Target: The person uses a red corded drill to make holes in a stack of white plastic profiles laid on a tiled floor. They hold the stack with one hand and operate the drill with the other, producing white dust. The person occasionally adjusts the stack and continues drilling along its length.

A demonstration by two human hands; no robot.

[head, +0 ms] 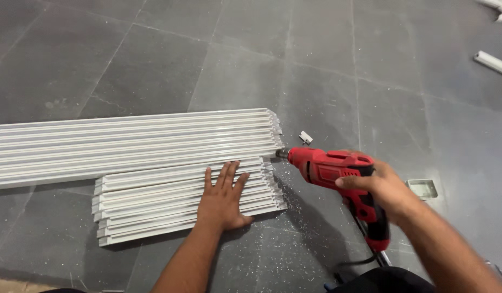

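My right hand grips a red power drill with a black-trimmed handle, its chuck and bit pointing left against the end of a long white plastic strip. Several such long white strips lie side by side on the floor. In front of them lies a shorter stack of white strips. My left hand rests flat on that short stack, palm down, fingers spread, holding nothing.
The floor is dark grey tile with white shavings scattered near the drill. A small white clip lies beyond the drill. A small square white box sits to the right. More white strip pieces lie at the far right.
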